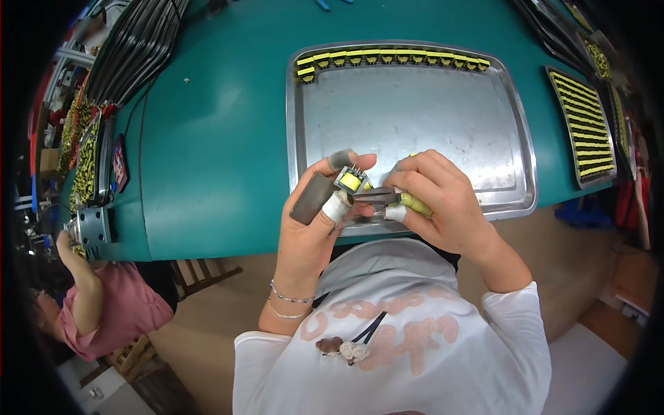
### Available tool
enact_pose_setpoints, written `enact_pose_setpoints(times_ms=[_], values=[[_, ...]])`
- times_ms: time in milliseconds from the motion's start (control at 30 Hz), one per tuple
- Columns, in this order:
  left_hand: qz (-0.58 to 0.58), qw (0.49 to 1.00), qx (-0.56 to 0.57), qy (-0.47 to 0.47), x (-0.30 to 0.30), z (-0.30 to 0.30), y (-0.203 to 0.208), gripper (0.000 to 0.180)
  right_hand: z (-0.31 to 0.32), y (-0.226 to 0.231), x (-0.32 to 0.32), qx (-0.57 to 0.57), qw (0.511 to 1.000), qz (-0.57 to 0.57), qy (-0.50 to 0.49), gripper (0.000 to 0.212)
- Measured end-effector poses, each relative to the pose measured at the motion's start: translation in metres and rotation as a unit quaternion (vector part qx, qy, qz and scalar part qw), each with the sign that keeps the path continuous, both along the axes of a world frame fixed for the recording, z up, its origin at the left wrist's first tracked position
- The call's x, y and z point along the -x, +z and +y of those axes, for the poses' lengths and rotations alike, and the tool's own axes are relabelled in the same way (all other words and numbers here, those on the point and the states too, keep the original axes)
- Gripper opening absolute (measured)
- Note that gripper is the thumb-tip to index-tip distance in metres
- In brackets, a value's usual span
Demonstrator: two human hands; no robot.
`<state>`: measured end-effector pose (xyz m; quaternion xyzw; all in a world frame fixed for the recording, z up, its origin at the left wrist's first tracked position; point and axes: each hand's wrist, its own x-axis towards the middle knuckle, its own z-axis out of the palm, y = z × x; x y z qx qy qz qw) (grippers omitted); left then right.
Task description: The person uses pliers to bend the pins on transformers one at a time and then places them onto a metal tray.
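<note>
My left hand [311, 228] is closed around a small transformer [351, 181] with a yellow winding and thin metal pins pointing up. A dark grey rectangular block [312, 198] also sits in that hand, against the palm. My right hand [446, 200] grips pliers [377, 197] by their yellow-green handles, and the jaws reach across to the left thumb beside the transformer. Whether the jaws touch the part cannot be seen clearly. Tape wraps several fingertips on both hands. Both hands are over the near edge of a shallow metal tray [408, 124].
A row of yellow-and-black transformers [373, 59] lines the tray's far edge. Further right stands another tray [582, 128] filled with rows of them. Stacked black trays [135, 52] rest at the far left of the green table [207, 152]. A co-worker in pink [114, 308] sits at left.
</note>
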<state>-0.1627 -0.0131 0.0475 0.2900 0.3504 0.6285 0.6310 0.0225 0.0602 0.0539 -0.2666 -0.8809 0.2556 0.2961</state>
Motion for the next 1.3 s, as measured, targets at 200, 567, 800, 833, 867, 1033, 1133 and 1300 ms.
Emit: enact_pose_setpoints(times_ms=[200,567,800,833,867,1033,1133,1300], values=[[-0.007,0.999,0.006,0.032,-0.05,0.015,-0.007,0.043,0.016,-0.003,-0.047,-0.023,1.0,0.006,-0.02,0.03],[-0.107,0.992,0.05,0.034,-0.077,0.026,-0.015,0.04,0.028,-0.016,-0.081,0.011,0.999,0.031,-0.023,0.032],[-0.008,0.999,0.024,0.025,-0.07,0.015,-0.02,0.038,0.02,-0.019,-0.071,0.021,0.999,0.045,-0.018,0.033],[-0.032,0.997,0.053,0.041,-0.072,0.014,-0.017,0.037,0.019,-0.019,-0.07,0.022,0.999,0.045,-0.018,0.033],[-0.032,0.997,0.054,0.041,-0.073,0.013,-0.017,0.037,0.019,-0.02,-0.07,0.023,0.999,0.042,-0.026,0.032],[-0.038,0.998,0.041,0.044,-0.073,0.008,-0.027,0.042,0.022,-0.025,-0.069,0.008,0.999,0.041,-0.03,0.03],[-0.01,0.998,0.047,0.042,-0.075,0.007,-0.031,0.042,0.024,-0.03,-0.068,-0.007,0.999,0.046,-0.027,0.031],[0.013,0.998,0.054,0.026,-0.079,0.006,-0.042,0.04,0.028,-0.037,-0.073,-0.039,0.999,0.027,-0.002,0.03]])
